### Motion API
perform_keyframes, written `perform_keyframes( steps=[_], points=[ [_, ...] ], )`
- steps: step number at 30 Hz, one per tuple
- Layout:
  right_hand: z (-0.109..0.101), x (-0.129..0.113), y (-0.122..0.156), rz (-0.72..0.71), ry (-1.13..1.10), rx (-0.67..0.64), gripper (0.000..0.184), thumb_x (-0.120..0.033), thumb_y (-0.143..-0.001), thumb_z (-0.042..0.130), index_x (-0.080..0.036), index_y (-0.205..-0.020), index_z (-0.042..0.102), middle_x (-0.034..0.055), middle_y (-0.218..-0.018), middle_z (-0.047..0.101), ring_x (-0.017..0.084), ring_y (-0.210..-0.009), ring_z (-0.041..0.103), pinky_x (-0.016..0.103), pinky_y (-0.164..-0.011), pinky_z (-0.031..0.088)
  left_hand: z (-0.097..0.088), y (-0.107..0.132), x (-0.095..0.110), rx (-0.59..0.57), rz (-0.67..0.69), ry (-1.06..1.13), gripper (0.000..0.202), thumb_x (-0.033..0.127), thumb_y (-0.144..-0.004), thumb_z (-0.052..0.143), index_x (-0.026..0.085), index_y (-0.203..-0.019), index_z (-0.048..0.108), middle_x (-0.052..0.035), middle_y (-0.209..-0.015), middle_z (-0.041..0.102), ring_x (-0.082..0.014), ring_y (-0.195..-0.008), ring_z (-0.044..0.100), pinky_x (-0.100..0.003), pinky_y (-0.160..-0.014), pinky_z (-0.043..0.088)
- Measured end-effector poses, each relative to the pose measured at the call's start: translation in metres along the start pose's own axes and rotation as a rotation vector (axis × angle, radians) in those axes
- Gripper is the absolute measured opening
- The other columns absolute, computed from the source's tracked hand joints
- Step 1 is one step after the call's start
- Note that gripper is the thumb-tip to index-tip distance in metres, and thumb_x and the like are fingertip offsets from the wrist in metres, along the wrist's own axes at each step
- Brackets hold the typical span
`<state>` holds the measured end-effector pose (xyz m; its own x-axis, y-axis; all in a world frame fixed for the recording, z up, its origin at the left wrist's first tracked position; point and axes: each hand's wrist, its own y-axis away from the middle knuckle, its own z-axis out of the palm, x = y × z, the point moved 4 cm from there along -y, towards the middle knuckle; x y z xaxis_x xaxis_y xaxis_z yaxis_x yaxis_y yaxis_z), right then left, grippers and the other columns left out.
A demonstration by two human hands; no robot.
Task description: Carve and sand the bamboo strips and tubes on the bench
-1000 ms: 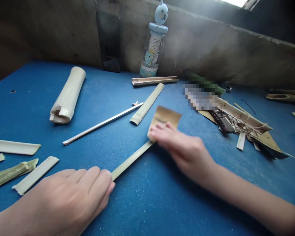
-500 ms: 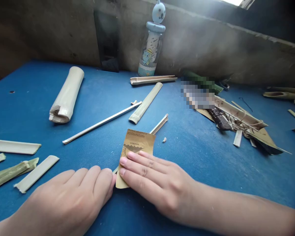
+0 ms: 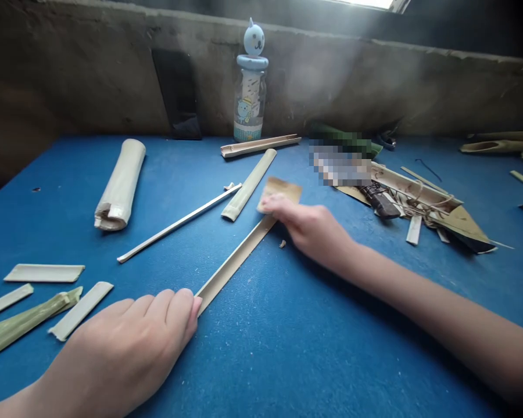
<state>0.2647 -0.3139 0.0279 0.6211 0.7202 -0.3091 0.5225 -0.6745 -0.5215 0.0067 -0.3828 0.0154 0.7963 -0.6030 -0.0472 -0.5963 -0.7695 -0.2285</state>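
Note:
A long split bamboo strip (image 3: 237, 257) lies diagonally on the blue table (image 3: 314, 337). My left hand (image 3: 126, 345) is closed over the strip's near end and pins it to the table. My right hand (image 3: 309, 226) presses a tan sheet of sandpaper (image 3: 281, 190) onto the strip's far end, fingers wrapped over the paper. The part of the strip under the sandpaper is hidden.
Several cut bamboo pieces lie around: a thick pale section (image 3: 121, 184) at the left, a thin stick (image 3: 178, 223), short slats (image 3: 43, 273) near the left edge. A blue character bottle (image 3: 249, 93) stands by the back wall. Bamboo scraps and husks (image 3: 422, 203) pile at the right.
My right hand slid the sandpaper down the strip toward my left hand, then back out to the far end. My left hand stayed on the near end.

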Motion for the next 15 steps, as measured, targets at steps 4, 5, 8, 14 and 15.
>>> perform_keyframes(
  steps=[4,5,8,14,15],
  points=[
    [0.01,-0.031,0.012,-0.213,-0.071,-0.005,0.036,-0.006,-0.107,0.045,-0.006,-0.125,0.076,0.0173,-0.138,0.076,0.025,-0.134,0.071,0.036,-0.124,0.05,-0.006,-0.013,0.007,0.056,0.25,-0.2,0.045,0.028,-0.111,0.035,0.027,-0.072,0.056,0.0017,-0.058,0.055,-0.0217,-0.046,0.06,-0.04,-0.05,0.037],
    [0.014,-0.038,0.015,-0.271,-0.1,-0.034,0.035,-0.007,-0.108,0.045,-0.007,-0.124,0.076,0.0147,-0.137,0.077,0.023,-0.133,0.072,0.034,-0.125,0.049,-0.008,-0.015,0.007,0.073,0.262,-0.207,0.046,0.027,-0.111,0.035,0.027,-0.07,0.055,0.002,-0.057,0.055,-0.0215,-0.044,0.059,-0.039,-0.049,0.037],
    [0.016,-0.023,0.015,-0.167,-0.037,-0.124,0.036,-0.005,-0.107,0.045,-0.008,-0.126,0.076,0.0138,-0.139,0.076,0.021,-0.133,0.072,0.032,-0.122,0.052,-0.006,-0.018,0.001,0.043,0.205,-0.172,0.046,0.03,-0.113,0.033,0.027,-0.072,0.054,0.0033,-0.054,0.057,-0.0207,-0.041,0.058,-0.037,-0.047,0.034],
    [-0.007,0.067,0.004,0.346,0.152,-0.204,0.044,-0.003,-0.1,0.05,-0.019,-0.133,0.074,0.0127,-0.144,0.074,0.032,-0.131,0.073,0.045,-0.108,0.062,-0.003,-0.022,-0.013,-0.225,-0.019,0.024,0.054,0.052,-0.115,0.025,0.028,-0.078,0.056,0.0052,-0.055,0.061,-0.0233,-0.046,0.062,-0.034,-0.05,0.029],
    [-0.01,0.074,0.003,0.379,0.144,-0.19,0.041,-0.006,-0.101,0.051,-0.021,-0.13,0.076,0.0115,-0.14,0.077,0.032,-0.125,0.076,0.045,-0.103,0.063,-0.005,-0.024,-0.018,-0.271,-0.057,0.071,0.056,0.052,-0.115,0.022,0.028,-0.08,0.058,0.0052,-0.056,0.061,-0.0223,-0.048,0.062,-0.033,-0.052,0.03]
  ],
)
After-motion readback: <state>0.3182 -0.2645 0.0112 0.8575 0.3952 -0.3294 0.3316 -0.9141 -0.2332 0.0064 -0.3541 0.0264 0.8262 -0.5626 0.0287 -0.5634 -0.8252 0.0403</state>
